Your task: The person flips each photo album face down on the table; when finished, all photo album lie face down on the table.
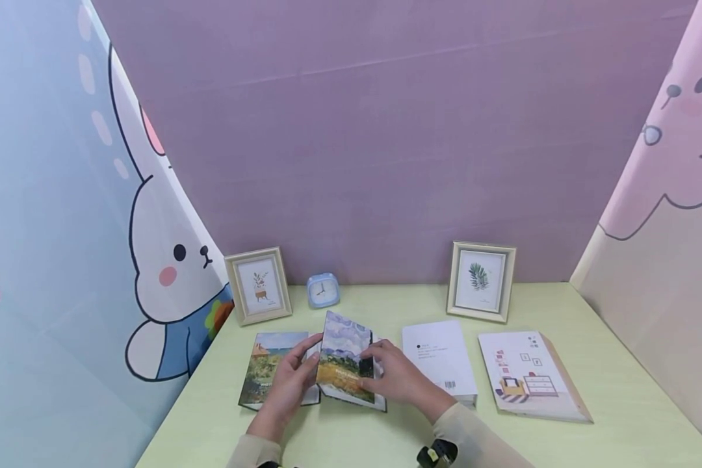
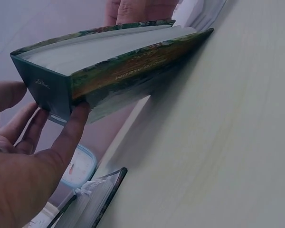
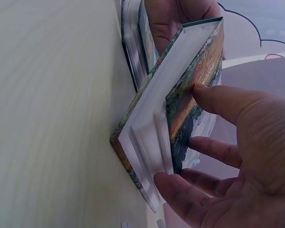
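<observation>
A photo album [image 1: 338, 367] with a painted landscape cover is held tilted up between my two hands, its covers slightly spread. My left hand [image 1: 286, 387] grips the dark green spine [image 2: 42, 83], thumb on the painted cover and other fingers round the spine. On the other side, my right hand [image 1: 399, 376] holds the free edge. In the right wrist view its thumb presses the cover, and a fingertip touches the white page edges [image 3: 152, 147]. Whether the album's lower edge rests on the table, I cannot tell. Another painted album [image 1: 263, 367] lies left, partly hidden by my left hand.
To the right lie a white book [image 1: 435, 357] with a barcode and a book [image 1: 517, 377] showing drawn furniture. Behind stand a plant-picture frame [image 1: 286, 305], a blue clock [image 1: 324, 290] and a leaf-picture frame [image 1: 452, 286]. A purple wall [image 1: 351, 143] backs the pale table [image 1: 632, 383].
</observation>
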A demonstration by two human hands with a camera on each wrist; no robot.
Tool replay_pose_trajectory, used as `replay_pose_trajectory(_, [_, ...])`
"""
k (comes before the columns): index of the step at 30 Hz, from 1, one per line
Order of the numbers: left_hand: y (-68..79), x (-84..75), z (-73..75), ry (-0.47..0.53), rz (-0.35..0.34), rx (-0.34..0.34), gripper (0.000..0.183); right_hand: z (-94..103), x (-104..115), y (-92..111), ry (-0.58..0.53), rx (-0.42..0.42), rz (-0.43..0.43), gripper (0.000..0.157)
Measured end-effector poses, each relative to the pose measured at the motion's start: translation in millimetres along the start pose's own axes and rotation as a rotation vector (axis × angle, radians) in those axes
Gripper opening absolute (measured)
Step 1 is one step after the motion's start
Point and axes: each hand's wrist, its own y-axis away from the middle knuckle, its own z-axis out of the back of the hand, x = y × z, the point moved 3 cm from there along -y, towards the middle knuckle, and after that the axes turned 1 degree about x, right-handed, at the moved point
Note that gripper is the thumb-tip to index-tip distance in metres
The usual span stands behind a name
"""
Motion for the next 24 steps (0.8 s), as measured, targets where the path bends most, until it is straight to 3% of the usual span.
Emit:
replay_pose_trajectory(11, [1.4, -1.4, -3.2, 0.043, -0.033, 0.017, 0.051, 0.1, 3.1, -1.5, -0.107, 0.001, 0.024, 0.054])
replay_pose_trajectory(24, [3.5, -6.9, -9.5, 0.089, -0.119, 0.122, 0.051, -0.3, 8.2, -0.3, -0.302, -0.016, 0.072, 0.055])
